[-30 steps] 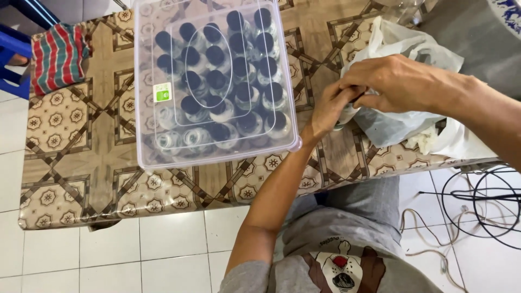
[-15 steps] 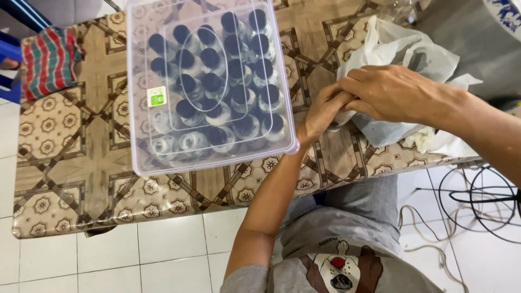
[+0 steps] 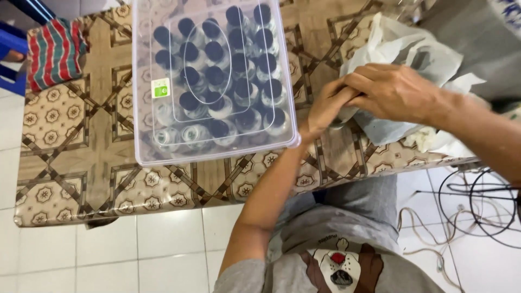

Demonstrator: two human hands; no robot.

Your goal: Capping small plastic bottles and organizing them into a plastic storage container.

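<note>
Left hand: grip pinching the white plastic bag at the bench's right edge.
Right hand: grip pinching the same bag.
Lidded box: shut, full of dark-capped bottles.

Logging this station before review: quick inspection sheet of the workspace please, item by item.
Surface: table under a brown patterned cover.
Job's things: white plastic bag at the table's right end, crumpled, both hands on it.
Clutter: clear lidded box full of dark-capped small bottles; striped cloth at the far left edge.
Grip: left hand and right hand meet at the bag's edge; what the fingers pinch cannot be told.
Cables: loose pale cords and a black wire frame on the floor at right.
Surroundings: white floor tiles; blue stool at left.
</note>
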